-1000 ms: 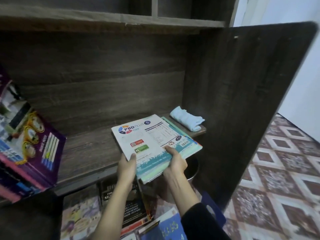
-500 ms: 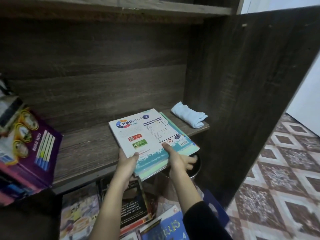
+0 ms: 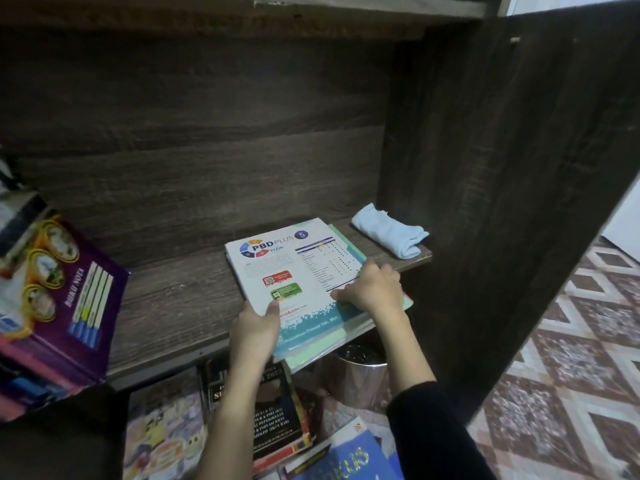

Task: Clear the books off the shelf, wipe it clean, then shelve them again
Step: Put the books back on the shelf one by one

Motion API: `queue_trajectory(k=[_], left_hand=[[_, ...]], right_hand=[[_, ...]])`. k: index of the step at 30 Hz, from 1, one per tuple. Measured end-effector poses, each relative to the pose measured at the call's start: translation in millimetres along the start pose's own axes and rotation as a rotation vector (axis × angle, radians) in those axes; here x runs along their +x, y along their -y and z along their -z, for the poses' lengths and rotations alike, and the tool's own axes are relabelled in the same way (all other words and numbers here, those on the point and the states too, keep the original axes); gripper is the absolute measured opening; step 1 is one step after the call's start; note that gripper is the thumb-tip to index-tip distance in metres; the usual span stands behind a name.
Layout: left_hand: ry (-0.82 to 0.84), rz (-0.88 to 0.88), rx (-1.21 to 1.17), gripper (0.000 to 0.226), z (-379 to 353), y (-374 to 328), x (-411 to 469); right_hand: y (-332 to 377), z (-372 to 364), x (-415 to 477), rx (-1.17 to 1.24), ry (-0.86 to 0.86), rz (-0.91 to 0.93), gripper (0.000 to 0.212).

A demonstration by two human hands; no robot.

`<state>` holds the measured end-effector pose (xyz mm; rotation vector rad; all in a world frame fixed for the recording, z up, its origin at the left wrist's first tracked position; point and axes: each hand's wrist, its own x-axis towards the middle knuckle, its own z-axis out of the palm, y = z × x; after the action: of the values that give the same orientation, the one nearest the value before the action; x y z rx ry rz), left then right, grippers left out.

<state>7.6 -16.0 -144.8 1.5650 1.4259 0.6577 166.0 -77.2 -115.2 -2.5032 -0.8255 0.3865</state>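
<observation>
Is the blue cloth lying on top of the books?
No, the cloth lies on the wooden shelf itself, at its right end beside the books, not on them.

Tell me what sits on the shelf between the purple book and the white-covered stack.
Nothing. In the head view that stretch of shelf is bare wood between the purple book and the stack.

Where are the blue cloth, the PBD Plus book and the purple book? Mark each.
blue cloth [image 3: 389,233], head view, middle of the fold
PBD Plus book [image 3: 294,268], head view, white cover centre
purple book [image 3: 65,341], head view, purple cover
</observation>
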Motion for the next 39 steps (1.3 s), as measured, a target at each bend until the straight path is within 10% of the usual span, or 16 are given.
queue_trajectory(k=[6,12,17,29,39], left_hand=[[-0.099,0.035,0.160,0.037,7.8,-3.1,7.7],[-0.118,0.043,0.217,0.040,11.0,-1.0,7.0],[-0.131,-0.063,0.194,0.033,21.9,-0.1,9.2],[-0.289,-0.287,-0.072,0.036,74.6,-3.5,3.1],[-0.441,-0.357,0.193,0.047,153.3,-17.5,25.2]], right_hand=[[1.5,7.1,6.6,0.030,0.075,-0.096,0.086],[-3.0,26.4,-0.5,0.550,0.327,-0.144,0.039],[-7.2,32.5,-13.2,0.844,0.537,-0.097,0.048],[31.9,25.5,-53.9,1.169,0.334,0.309,0.057],[93.0,-6.0,-100.5,1.216,0.140,0.646,0.057]])
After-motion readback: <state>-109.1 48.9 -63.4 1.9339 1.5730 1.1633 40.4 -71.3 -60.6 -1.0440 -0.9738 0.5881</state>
